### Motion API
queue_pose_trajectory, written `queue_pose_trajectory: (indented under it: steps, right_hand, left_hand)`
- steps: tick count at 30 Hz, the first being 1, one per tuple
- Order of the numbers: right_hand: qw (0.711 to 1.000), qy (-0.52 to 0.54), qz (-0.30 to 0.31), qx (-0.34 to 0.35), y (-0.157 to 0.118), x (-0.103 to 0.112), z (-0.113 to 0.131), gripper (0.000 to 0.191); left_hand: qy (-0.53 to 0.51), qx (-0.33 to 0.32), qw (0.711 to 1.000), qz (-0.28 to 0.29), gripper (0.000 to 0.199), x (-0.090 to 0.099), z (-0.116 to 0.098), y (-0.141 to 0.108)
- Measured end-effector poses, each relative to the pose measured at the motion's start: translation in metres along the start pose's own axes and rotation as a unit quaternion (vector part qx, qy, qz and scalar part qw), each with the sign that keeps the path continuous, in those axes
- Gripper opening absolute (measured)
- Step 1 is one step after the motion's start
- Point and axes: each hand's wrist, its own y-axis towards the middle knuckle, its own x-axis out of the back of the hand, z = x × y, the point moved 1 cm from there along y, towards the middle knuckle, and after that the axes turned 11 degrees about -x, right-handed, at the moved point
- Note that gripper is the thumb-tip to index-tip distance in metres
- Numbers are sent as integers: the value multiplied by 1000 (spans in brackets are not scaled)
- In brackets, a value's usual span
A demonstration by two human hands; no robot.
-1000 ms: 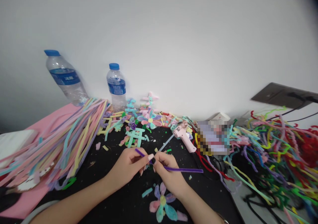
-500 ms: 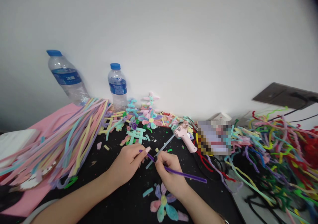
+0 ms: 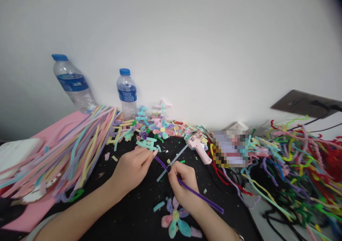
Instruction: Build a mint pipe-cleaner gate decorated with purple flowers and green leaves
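A purple pipe cleaner (image 3: 201, 197) runs between my two hands over the black mat. My left hand (image 3: 135, 166) pinches its upper left end between thumb and fingers. My right hand (image 3: 183, 180) is closed on it further along, and the rest sticks out to the lower right. Behind my right hand lies a pink glue gun (image 3: 199, 149) with a translucent glue stick (image 3: 179, 155) pointing down toward my fingers. Below my right hand a pastel pipe-cleaner flower (image 3: 175, 215) rests on the mat beside a short blue piece (image 3: 159, 207).
Two plastic bottles (image 3: 73, 86) (image 3: 127, 93) stand against the wall. Pastel strips (image 3: 88, 145) lie at left on a pink surface. Small finished shapes (image 3: 146, 144) line the back. Tangled coloured pipe cleaners (image 3: 299, 173) cover the right, below a wall socket (image 3: 296, 102).
My left hand has moved slightly up and left, with more purple pipe cleaner showing between the hands. The free right end of the pipe cleaner has dropped lower.
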Motion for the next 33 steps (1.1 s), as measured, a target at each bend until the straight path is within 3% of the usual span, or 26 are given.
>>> queue_pose_trajectory:
  steps: [4, 7, 10, 15, 20, 24, 26, 29, 33]
  right_hand:
    - [998, 44, -36, -39, 2, 6, -8, 33]
    - [993, 99, -19, -69, 5, 5, -12, 34]
    - [985, 147, 33, -86, 6, 0, -12, 35]
    - [979, 146, 101, -99, 3, -6, -8, 32]
    - [989, 97, 80, -77, 2, -9, -7, 32]
    - [992, 83, 63, -64, 1, -9, -7, 33]
    - [992, 93, 41, -71, 2, -6, -9, 34]
    - [979, 172, -6, -108, 4, -1, -15, 35]
    - [927, 339, 17, -160, 8, -4, -23, 36]
  left_hand:
    - [-29, 83, 993, -73, 35, 11, 14, 4]
    - [-173, 114, 978, -26, 35, 6, 7, 2]
    - [-231, 81, 968, 50, 31, -3, -9, -1]
    - [-162, 30, 985, 56, 39, -10, -17, -3]
    - [-1, -69, 996, 63, 37, -11, -11, -4]
    - [25, -79, 996, 41, 34, -9, -8, -3]
    - [-8, -47, 999, 7, 35, -5, -6, 0]
    - [-121, 60, 990, -45, 34, 1, -1, 2]
    - [-352, 192, 916, -6, 23, -7, -5, 1]
